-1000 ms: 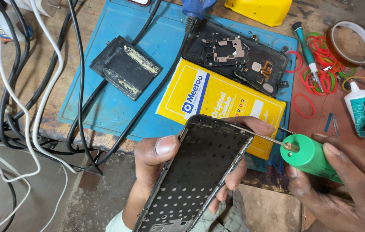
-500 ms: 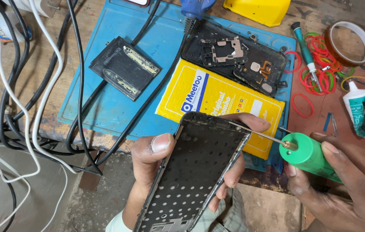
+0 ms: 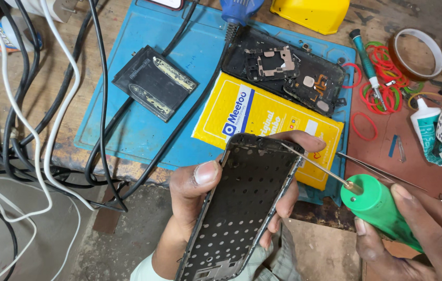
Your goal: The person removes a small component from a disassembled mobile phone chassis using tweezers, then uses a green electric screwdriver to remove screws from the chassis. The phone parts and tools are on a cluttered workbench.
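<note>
My left hand grips a black perforated phone frame, held upright over the bench edge, thumb on its left rim and fingers wrapped around the right. My right hand holds a green-handled tool whose thin metal needle reaches to the frame's top right corner. On the blue work mat lie a black battery, a yellow padded package and an opened black phone body with exposed parts.
Black and white cables hang off the bench at the left. Right of the mat lie red and green rubber bands, a teal screwdriver, a tape roll, a glue tube and tweezers. A yellow object sits at the top.
The frame and both hands stay almost in place; the needle tip has crept slightly along the frame's top right corner.
</note>
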